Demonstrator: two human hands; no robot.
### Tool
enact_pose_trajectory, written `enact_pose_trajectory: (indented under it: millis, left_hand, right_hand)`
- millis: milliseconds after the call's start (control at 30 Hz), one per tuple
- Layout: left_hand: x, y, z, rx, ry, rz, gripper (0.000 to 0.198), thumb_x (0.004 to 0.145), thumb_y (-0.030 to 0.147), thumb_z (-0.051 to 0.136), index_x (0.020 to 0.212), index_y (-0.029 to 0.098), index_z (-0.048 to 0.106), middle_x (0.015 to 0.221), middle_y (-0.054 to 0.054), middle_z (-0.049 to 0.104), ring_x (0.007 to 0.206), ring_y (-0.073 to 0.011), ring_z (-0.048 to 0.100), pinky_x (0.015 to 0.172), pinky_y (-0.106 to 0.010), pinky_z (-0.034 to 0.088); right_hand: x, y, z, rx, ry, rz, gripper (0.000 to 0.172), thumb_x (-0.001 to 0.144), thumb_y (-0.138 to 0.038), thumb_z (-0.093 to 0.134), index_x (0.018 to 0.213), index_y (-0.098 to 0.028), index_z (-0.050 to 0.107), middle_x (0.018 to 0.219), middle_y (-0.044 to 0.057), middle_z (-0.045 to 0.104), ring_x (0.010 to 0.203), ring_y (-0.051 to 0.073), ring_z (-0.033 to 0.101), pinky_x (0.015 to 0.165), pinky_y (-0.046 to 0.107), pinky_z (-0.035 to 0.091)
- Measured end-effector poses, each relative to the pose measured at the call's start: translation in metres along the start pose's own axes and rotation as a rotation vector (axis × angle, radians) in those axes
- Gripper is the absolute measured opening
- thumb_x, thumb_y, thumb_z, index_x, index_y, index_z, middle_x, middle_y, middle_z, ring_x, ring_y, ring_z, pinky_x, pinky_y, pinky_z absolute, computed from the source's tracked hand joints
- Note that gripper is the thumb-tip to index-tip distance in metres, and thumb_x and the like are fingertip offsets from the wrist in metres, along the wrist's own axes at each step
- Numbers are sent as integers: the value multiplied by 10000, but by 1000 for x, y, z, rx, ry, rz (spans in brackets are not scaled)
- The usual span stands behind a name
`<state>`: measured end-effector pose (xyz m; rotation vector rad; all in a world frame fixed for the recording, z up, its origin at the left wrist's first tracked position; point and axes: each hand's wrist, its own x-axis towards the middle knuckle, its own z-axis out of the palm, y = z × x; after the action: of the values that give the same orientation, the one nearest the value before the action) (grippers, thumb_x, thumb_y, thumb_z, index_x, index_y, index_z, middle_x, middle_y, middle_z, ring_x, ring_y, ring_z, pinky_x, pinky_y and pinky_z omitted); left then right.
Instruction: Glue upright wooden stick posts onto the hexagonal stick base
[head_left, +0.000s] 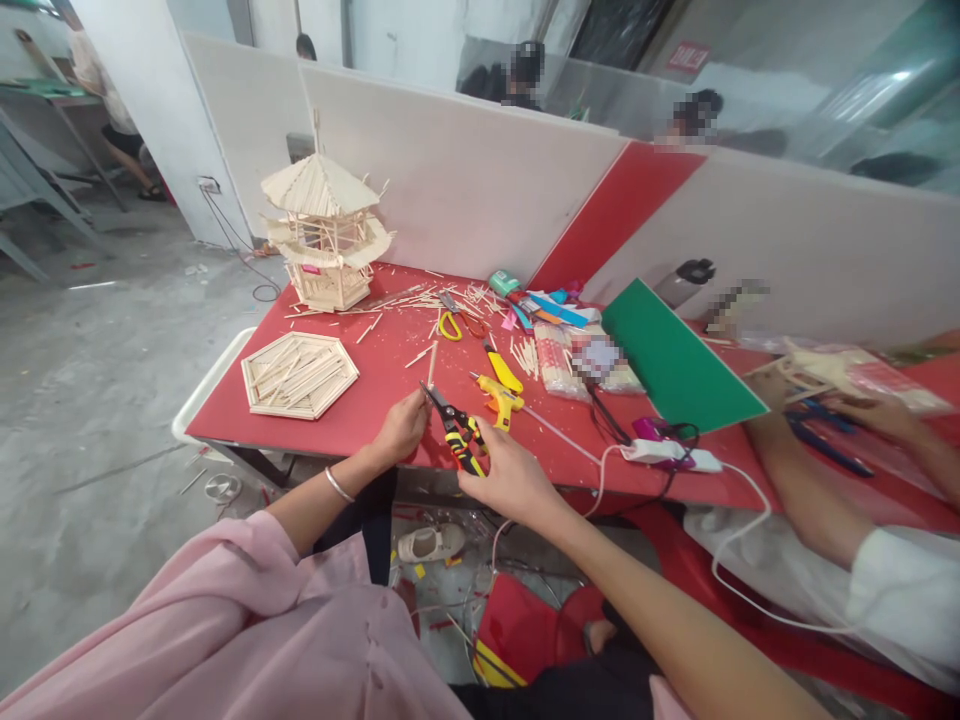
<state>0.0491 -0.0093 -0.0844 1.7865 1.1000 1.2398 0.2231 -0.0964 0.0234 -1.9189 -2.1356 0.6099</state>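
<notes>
My left hand point(401, 428) pinches a thin wooden stick point(432, 365) that stands upright at the near edge of the red table point(375, 400). My right hand point(510, 480) is closed round the black-and-yellow handles of a pair of cutters point(454, 430). The cutter jaws point up and left, right at the base of the stick beside my left fingers. A silver bangle sits on my left wrist.
A wooden stick pagoda model point(326, 235) stands at the table's far left, with a hexagonal stick panel point(298, 373) in front of it. A yellow glue gun point(499, 398), scissors point(450, 322), loose sticks, a green board point(679, 360) and a power strip point(667, 455) lie around. Another person's arms point(810, 480) work at the right.
</notes>
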Motion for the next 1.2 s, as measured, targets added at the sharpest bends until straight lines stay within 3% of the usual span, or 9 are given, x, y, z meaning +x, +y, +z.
enact_pose_trajectory:
  millis: [167, 300, 467, 567, 633, 767, 933, 1067, 1200]
  left_hand:
    - [2, 7, 5, -159, 51, -57, 157, 877, 225, 484, 756, 173, 569, 739, -32, 627, 707, -156, 607, 685, -262, 490]
    - [9, 9, 6, -225, 95, -162, 143, 857, 245, 511, 756, 173, 582, 725, -14, 605, 643, -141, 586, 614, -246, 486]
    - [35, 11, -5, 23, 134, -263, 223, 882, 257, 481, 731, 166, 616, 618, 7, 548, 596, -137, 536, 585, -237, 422]
    - [49, 20, -4, 379, -61, -108, 138, 815, 247, 585, 844, 184, 704, 839, -37, 665, 767, -175, 622, 665, -253, 445]
    - [55, 28, 7, 589, -261, 31, 230, 763, 283, 652, 962, 195, 726, 1031, -77, 681, 844, -215, 659, 680, -275, 461]
    - [66, 37, 31, 781, -567, 154, 189, 772, 187, 619, 919, 148, 731, 966, -137, 701, 838, -257, 686, 676, -296, 468]
    - [76, 30, 13, 386, -379, 45, 459, 765, 201, 647, 1223, 169, 658, 650, -14, 652, 616, -185, 620, 596, -250, 411]
    - [75, 21, -23, -140, -359, -366, 194, 728, 237, 618, 826, 113, 730, 600, -51, 657, 423, -98, 427, 444, -232, 297]
    - [58, 17, -46, -488, -415, -596, 237, 713, 312, 646, 844, 119, 689, 749, -101, 699, 384, -54, 297, 375, -223, 163]
  right_hand:
    - [0, 0, 1, -10, -3, 19, 628, 710, -306, 682, 1296, -205, 480, 1035, 82, 654, 870, 225, 621, 716, 279, 398]
    - [6, -5, 2, 43, -7, 22, 448, 721, -317, 667, 1137, -209, 537, 949, 49, 658, 819, 202, 603, 699, 273, 402]
    - [10, -2, -12, 152, -1, 24, 488, 717, -414, 689, 1143, -210, 568, 992, 63, 683, 846, 217, 629, 729, 303, 448]
    - [5, 7, -33, 200, 106, 45, 602, 699, -440, 691, 1233, -196, 557, 1066, 85, 684, 899, 236, 638, 764, 320, 465]
    - [1, 12, -48, 245, 152, 108, 619, 708, -475, 668, 1249, -195, 558, 978, 58, 696, 834, 227, 634, 740, 321, 469]
    - [-7, 20, -63, 276, 210, 173, 613, 701, -503, 652, 1223, -190, 580, 893, 34, 692, 779, 217, 619, 721, 327, 472]
    - [-11, 27, -55, 366, 134, 141, 605, 697, -441, 670, 1242, -197, 577, 1014, 50, 710, 888, 234, 646, 812, 350, 490]
    - [-7, 36, -43, 457, 82, 134, 642, 711, -409, 682, 1305, -203, 552, 1051, 57, 715, 951, 249, 654, 870, 371, 492]
    - [-4, 37, -38, 361, 78, 78, 628, 732, -421, 676, 1308, -197, 570, 990, 56, 715, 962, 258, 658, 871, 370, 499]
